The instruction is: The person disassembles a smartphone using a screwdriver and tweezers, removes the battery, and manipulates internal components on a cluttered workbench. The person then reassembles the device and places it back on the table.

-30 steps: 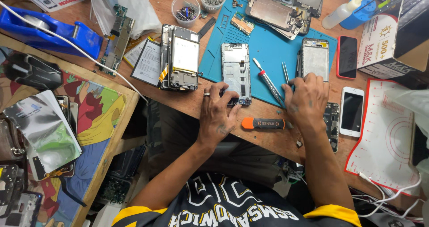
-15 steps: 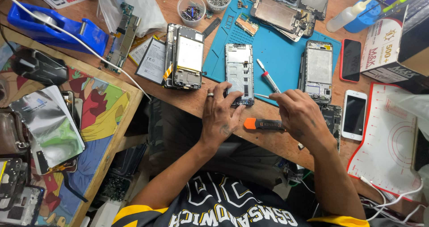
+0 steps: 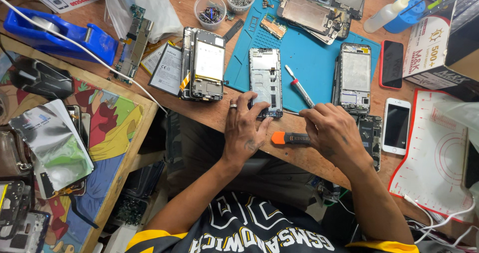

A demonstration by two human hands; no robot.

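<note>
The left hand [image 3: 245, 132] lies palm down on the wooden surface [image 3: 214, 114], fingers loosely spread, its fingertips [image 3: 260, 109] resting on the lower end of an opened phone frame [image 3: 265, 81]. That frame stands lengthwise at about 12 o'clock from the hand, on the near edge of a blue repair mat [image 3: 312, 58]. A ring sits on one finger.

The right hand [image 3: 332, 132] is at 3 o'clock from the left, knuckles up, fingers curled together; the tips seem to pinch something thin at the mat's edge, but what it is cannot be told. Under its palm lies an orange-tipped black tool handle [image 3: 288, 138], the orange end poking out toward 9 o'clock, between the two hands. Whether the hand grips it or merely covers it is unclear.

At 12 o'clock from the right hand a small red-and-white screwdriver [image 3: 299, 86] lies slanted on the mat, apart from the fingers. A second stripped phone body [image 3: 355, 76] sits at 1 o'clock, and a white smartphone [image 3: 397, 125] lies face up at 3 o'clock. At 10 o'clock from the left hand rests a phone with exposed battery [image 3: 206, 63].
</note>
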